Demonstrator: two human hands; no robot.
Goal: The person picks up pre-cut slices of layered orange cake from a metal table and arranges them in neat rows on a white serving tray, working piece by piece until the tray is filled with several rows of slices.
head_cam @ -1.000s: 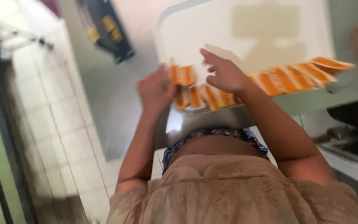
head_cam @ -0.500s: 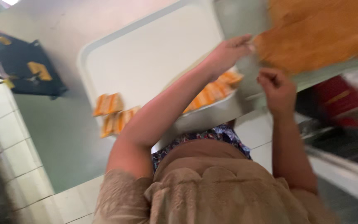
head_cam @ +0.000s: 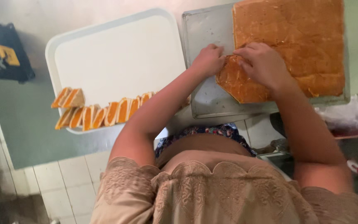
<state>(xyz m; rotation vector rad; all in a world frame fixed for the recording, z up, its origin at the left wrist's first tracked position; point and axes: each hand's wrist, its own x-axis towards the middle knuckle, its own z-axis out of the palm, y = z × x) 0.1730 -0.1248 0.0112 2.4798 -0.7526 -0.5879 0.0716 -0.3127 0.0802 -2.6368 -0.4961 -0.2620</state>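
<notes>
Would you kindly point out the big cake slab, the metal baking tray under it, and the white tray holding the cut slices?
cake slab [head_cam: 295, 37], head view, middle of browned top.
metal baking tray [head_cam: 206, 41], head view, bare left part.
white tray [head_cam: 117, 62], head view, bare middle.

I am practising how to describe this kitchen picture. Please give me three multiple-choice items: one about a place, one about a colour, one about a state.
1. Where do the cut slices lie?
A. white tray's near edge
B. floor
C. metal pan

2. What colour is the big cake slab?
A. green
B. golden brown
C. white

3. What are both hands doing?
A. hanging free
B. touching the slab's corner
C. holding a knife

A: slices line the white tray.
B: the crust shows it.
B: left hand and right hand meet there, over the metal pan.
</notes>
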